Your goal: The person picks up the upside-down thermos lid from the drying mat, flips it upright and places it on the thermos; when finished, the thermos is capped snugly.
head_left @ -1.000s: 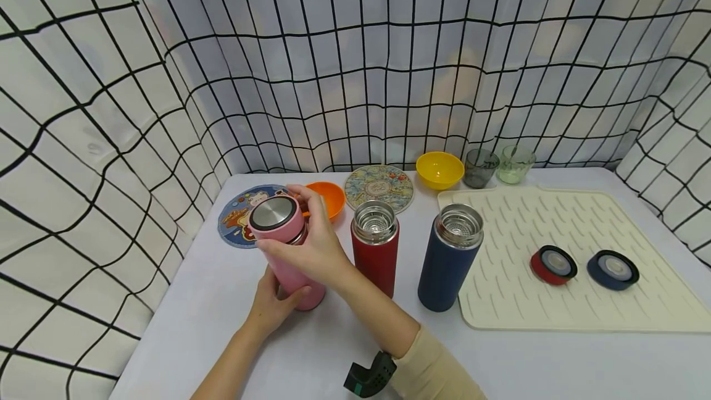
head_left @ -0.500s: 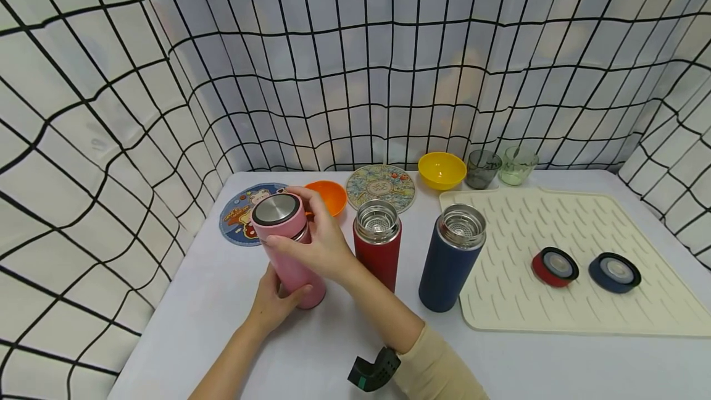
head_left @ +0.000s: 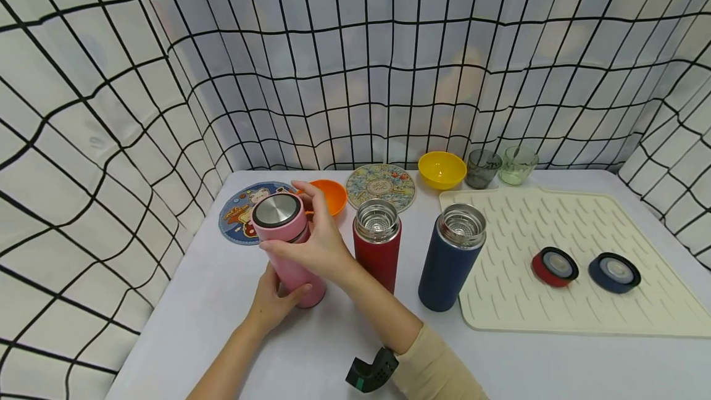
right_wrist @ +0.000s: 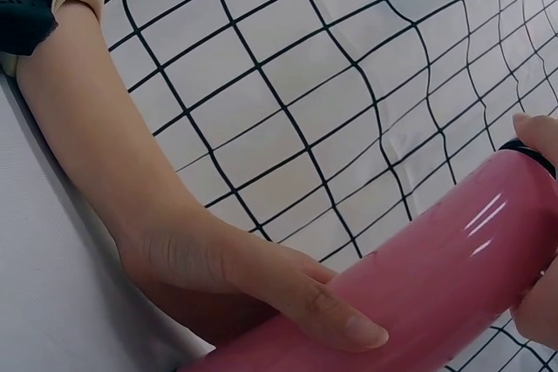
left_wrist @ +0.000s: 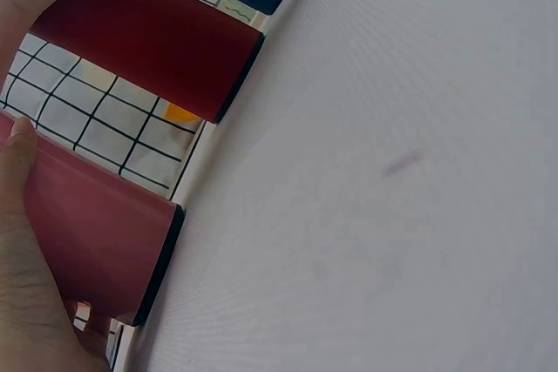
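A pink thermos stands at the left of the table, leaning slightly in the head view. Its pink lid with a steel top sits over the neck, and a thin dark and silver band shows beneath it. My left hand holds the lower body, thumb in front; the left wrist view has that thumb along the pink side. My right hand reaches across to the lid, thumb at its front lower edge and fingers round the far side, partly hidden. An uncapped red thermos stands beside my right forearm.
An uncapped blue thermos stands right of the red one. A cream mat bears a red lid and a blue lid. Behind are an orange bowl, a yellow bowl, two glasses and two round coasters.
The fingers of my right hand have shifted round the pink lid, their tips now lifted a little. Less of the steel band shows below the lid. My left hand keeps its hold.
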The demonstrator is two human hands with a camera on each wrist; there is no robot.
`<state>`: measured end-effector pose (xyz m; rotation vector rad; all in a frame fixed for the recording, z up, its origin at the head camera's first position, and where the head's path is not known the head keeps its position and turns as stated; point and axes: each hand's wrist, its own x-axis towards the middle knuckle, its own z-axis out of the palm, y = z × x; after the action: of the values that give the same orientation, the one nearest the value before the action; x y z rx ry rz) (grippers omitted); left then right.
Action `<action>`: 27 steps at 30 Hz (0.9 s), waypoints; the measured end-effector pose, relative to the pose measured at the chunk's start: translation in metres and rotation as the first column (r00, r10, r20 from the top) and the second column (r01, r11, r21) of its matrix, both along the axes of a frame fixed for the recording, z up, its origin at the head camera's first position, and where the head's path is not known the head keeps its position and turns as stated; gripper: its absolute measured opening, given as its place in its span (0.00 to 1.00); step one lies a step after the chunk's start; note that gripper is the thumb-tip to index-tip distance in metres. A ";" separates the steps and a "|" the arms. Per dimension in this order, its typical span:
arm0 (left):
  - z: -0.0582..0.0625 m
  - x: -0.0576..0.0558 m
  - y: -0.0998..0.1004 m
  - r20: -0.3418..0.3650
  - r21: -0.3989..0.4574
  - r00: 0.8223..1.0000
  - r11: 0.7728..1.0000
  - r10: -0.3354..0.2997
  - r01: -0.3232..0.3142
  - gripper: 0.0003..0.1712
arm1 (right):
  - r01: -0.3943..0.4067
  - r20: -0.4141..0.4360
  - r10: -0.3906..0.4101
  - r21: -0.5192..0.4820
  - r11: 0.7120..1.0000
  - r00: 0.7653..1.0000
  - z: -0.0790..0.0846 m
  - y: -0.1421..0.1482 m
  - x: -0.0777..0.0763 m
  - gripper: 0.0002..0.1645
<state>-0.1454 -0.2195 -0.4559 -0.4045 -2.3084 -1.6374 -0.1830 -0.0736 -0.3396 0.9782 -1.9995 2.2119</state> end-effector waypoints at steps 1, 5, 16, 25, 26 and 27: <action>-0.002 -0.001 -0.001 -0.005 0.002 1.000 1.000 -0.003 0.003 0.36 | 0.004 0.001 -0.004 -0.003 1.000 1.000 0.000 -0.001 0.000 0.53; -0.003 -0.001 -0.002 -0.033 0.023 0.999 1.000 -0.020 0.021 0.37 | -0.006 0.005 0.006 0.011 1.000 1.000 0.000 -0.002 0.002 0.50; 0.011 0.005 0.004 -0.059 0.033 0.997 0.998 -0.054 0.056 0.36 | -0.025 -0.037 0.026 0.013 1.000 0.999 0.000 -0.002 0.001 0.45; 0.027 0.011 0.012 -0.067 0.033 0.997 0.999 -0.031 0.034 0.34 | 0.010 0.042 -0.010 0.011 1.000 0.999 0.002 -0.004 0.003 0.46; 0.027 0.011 0.012 -0.071 0.034 0.997 0.999 -0.032 0.034 0.34 | 0.029 0.046 -0.030 0.029 0.999 0.998 0.002 -0.005 0.004 0.47; 0.026 0.011 0.012 -0.076 0.035 0.997 0.999 -0.033 0.036 0.34 | 0.047 0.045 -0.050 0.046 0.998 0.998 0.001 -0.006 0.004 0.48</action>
<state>-0.1348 -0.2075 -0.4299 -0.4920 -2.2258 -1.6482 -0.1790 -0.0791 -0.3381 0.8806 -2.0774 2.1939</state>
